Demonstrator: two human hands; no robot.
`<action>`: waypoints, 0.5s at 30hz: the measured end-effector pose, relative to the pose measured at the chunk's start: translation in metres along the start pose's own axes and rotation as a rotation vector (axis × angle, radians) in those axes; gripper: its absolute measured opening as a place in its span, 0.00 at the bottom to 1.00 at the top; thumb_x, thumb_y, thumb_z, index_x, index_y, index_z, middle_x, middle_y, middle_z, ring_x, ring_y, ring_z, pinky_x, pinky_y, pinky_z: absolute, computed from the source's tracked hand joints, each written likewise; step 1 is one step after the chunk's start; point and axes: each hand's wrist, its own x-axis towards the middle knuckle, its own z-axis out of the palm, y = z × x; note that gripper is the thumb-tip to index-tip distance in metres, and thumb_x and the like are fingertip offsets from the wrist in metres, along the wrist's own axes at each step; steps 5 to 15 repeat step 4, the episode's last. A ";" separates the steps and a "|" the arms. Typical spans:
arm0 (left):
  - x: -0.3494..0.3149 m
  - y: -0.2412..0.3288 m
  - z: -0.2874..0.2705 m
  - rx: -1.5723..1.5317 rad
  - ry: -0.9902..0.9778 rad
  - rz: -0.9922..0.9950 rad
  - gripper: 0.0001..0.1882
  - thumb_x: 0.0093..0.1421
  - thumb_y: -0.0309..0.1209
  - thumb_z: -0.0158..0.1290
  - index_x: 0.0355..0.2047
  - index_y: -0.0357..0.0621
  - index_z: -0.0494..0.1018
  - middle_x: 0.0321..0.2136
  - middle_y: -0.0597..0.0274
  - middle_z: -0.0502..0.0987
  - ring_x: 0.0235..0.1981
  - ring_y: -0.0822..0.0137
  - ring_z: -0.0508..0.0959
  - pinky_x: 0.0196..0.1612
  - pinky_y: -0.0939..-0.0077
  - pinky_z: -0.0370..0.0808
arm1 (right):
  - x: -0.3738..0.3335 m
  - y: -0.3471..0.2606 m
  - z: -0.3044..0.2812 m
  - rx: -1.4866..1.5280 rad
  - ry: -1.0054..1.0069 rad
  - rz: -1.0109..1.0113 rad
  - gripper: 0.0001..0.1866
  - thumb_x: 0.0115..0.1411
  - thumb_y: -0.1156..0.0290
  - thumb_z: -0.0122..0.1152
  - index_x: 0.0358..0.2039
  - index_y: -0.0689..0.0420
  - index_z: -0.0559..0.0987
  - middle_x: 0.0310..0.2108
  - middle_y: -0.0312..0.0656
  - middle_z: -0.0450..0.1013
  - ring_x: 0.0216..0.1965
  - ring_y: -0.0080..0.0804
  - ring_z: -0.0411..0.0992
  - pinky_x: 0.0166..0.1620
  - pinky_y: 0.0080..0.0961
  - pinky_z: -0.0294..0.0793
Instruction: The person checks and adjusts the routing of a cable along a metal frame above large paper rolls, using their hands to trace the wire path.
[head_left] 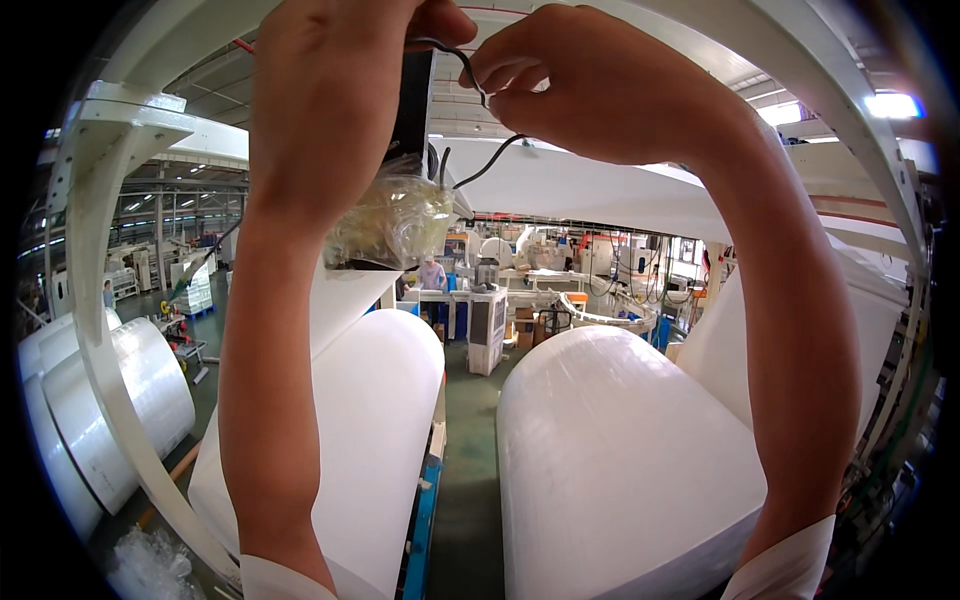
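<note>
Head camera, looking out and slightly upward across a factory hall; both bare forearms rise from the lower edge and meet overhead. The left hand (330, 90) is raised against a dark upright part (413, 100) with a crinkled clear plastic bag (392, 222) bunched below it; the hand's back faces the camera, so whether its grip is apart or together cannot be told. The right hand (590, 85) has its grip together, thumb and fingers pinched on a thin black wire (478, 92); the wire loops from the fingertips down toward the bag, seemingly held taut so it stays clear of the plastic. Below the arms lie two huge white paper rolls (620, 450), with a green floor aisle (470, 480) between them; a curved white frame (110, 330) arches on the left; far off, a person in pale clothing (432, 274) stands among machinery.
</note>
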 end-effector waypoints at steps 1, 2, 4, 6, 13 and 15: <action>0.000 0.000 -0.002 0.009 0.017 0.005 0.20 0.70 0.39 0.39 0.37 0.33 0.74 0.30 0.55 0.78 0.33 0.68 0.79 0.41 0.75 0.77 | 0.002 0.005 0.007 -0.018 0.049 -0.008 0.20 0.60 0.72 0.52 0.51 0.61 0.80 0.49 0.55 0.78 0.52 0.45 0.76 0.58 0.36 0.73; 0.000 -0.001 -0.005 0.017 0.033 0.011 0.20 0.69 0.38 0.39 0.37 0.33 0.74 0.30 0.55 0.78 0.33 0.68 0.79 0.41 0.75 0.77 | 0.004 0.009 0.014 -0.037 0.098 -0.014 0.20 0.61 0.71 0.53 0.52 0.60 0.80 0.49 0.55 0.78 0.52 0.44 0.76 0.59 0.36 0.73; 0.000 0.002 -0.006 0.012 0.057 0.012 0.20 0.70 0.38 0.39 0.37 0.33 0.75 0.30 0.56 0.78 0.33 0.69 0.79 0.41 0.75 0.76 | 0.010 0.014 0.012 -0.051 0.089 0.038 0.20 0.61 0.69 0.54 0.53 0.59 0.79 0.49 0.55 0.78 0.53 0.43 0.76 0.59 0.35 0.72; 0.000 0.002 -0.006 0.012 0.057 0.012 0.20 0.70 0.38 0.39 0.37 0.33 0.75 0.30 0.56 0.78 0.33 0.69 0.79 0.41 0.75 0.76 | 0.010 0.014 0.012 -0.051 0.089 0.038 0.20 0.61 0.69 0.54 0.53 0.59 0.79 0.49 0.55 0.78 0.53 0.43 0.76 0.59 0.35 0.72; 0.000 0.002 -0.006 0.012 0.057 0.012 0.20 0.70 0.38 0.39 0.37 0.33 0.75 0.30 0.56 0.78 0.33 0.69 0.79 0.41 0.75 0.76 | 0.010 0.014 0.012 -0.051 0.089 0.038 0.20 0.61 0.69 0.54 0.53 0.59 0.79 0.49 0.55 0.78 0.53 0.43 0.76 0.59 0.35 0.72; 0.000 0.002 -0.006 0.012 0.057 0.012 0.20 0.70 0.38 0.39 0.37 0.33 0.75 0.30 0.56 0.78 0.33 0.69 0.79 0.41 0.75 0.76 | 0.010 0.014 0.012 -0.051 0.089 0.038 0.20 0.61 0.69 0.54 0.53 0.59 0.79 0.49 0.55 0.78 0.53 0.43 0.76 0.59 0.35 0.72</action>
